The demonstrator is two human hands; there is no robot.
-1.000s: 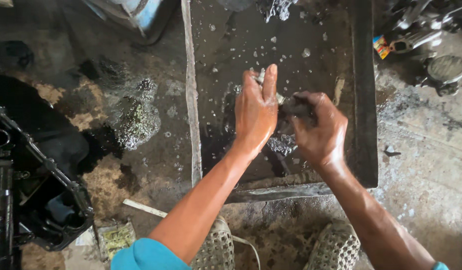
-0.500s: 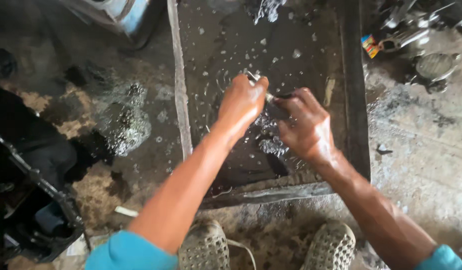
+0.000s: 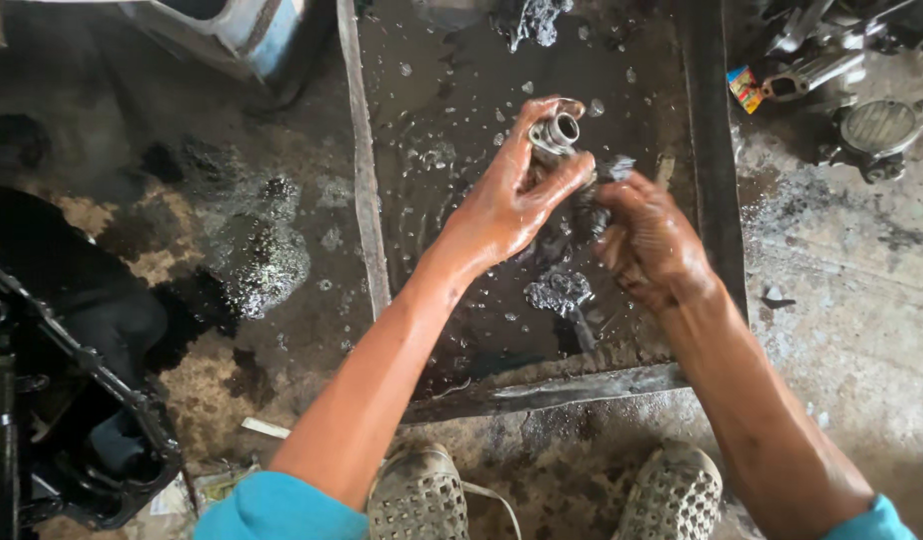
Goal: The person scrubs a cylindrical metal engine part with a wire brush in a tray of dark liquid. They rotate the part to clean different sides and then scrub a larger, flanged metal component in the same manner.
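Nearest the camera, two mesh shoes [image 3: 419,497] are seen at the bottom edge, on stained concrete just short of the tray [image 3: 365,200]. The tray is a shallow, dark metal pan, filled with black oily liquid and flecked with foam. Above its middle, a small metal fitting [image 3: 556,133] is held: short tube, grey, wet, round open mouth turned up toward the camera, dark grime on its body. It is gripped by the left hand [image 3: 512,200], fingers curled tight round it, thumb pressed along the side. The right hand [image 3: 652,240] is just beside it, oil-blackened, fingers bunched on something dark against the fitting; what exactly is pinched cannot be told. A clump of foam [image 3: 559,292] is floating under the hands. Left of the tray, a black engine casing [image 3: 72,400] is lying on the floor, with an oily puddle [image 3: 267,262] between. Far right, a small bright package [image 3: 745,88], rectangular, red-yellow-blue, is lying beside the tray's far corner, next to grey metal parts [image 3: 872,130]. Far left, a pale blue-white container [image 3: 237,30] is cut off by the frame.
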